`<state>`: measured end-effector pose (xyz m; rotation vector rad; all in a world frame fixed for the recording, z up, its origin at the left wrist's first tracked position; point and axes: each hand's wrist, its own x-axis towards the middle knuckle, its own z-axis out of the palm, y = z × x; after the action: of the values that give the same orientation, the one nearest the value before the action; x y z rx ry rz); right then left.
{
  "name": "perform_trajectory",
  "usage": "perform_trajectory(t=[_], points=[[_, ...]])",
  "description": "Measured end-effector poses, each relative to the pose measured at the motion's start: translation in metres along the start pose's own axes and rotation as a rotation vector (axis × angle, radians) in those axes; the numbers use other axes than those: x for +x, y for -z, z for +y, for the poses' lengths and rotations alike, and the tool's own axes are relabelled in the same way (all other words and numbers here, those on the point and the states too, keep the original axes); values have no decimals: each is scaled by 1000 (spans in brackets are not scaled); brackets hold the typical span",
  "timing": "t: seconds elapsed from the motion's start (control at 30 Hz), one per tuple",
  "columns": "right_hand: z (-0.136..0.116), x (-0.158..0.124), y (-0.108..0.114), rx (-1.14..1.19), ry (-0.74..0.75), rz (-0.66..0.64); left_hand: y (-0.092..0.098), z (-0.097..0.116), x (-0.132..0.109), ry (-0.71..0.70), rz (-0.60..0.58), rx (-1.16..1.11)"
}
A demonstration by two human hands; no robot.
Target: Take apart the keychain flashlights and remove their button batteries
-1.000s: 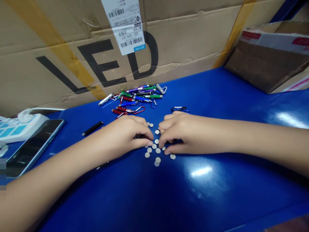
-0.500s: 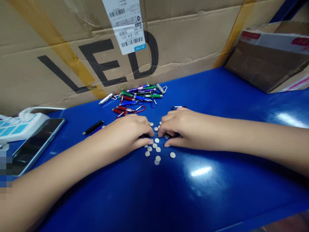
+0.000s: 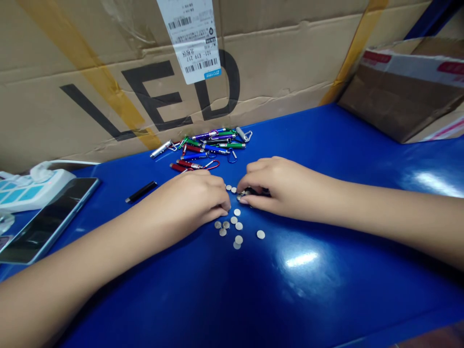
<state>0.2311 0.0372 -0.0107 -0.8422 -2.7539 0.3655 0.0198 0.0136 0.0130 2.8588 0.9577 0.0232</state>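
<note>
My left hand [image 3: 206, 195] rests on the table with its fingers curled and thumb pressed in. What it holds, if anything, is hidden. Opposite it, my right hand [image 3: 273, 186] pinches a small silver button cell [image 3: 239, 197] between thumb and finger. Something dark shows inside that hand, too covered to name. Several loose button cells [image 3: 234, 220] lie just in front of the hands, and one button cell [image 3: 260, 234] sits apart to the right. Two more button cells [image 3: 228, 187] show between the hands.
Behind my hands is a pile of coloured penlights [image 3: 213, 149] with carabiner clips. A black penlight [image 3: 141, 192] lies beside my left forearm. A phone [image 3: 47, 220] and white power strip [image 3: 43, 188] are at left. Cardboard boxes [image 3: 282, 58] stand along the back of the blue table [image 3: 326, 290].
My right hand has closed its thumb and finger on a button cell. The black clip behind it no longer shows. My left fingers have drawn in closer together.
</note>
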Motion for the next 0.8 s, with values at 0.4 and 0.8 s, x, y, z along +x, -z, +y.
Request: perform_trajectory(t=[0.4, 0.8], points=[[-6, 8, -1, 28, -138, -93, 21, -11, -7, 120, 78, -78], [-8, 13, 3, 78, -159, -95, 35, -28, -14, 248, 190, -89]])
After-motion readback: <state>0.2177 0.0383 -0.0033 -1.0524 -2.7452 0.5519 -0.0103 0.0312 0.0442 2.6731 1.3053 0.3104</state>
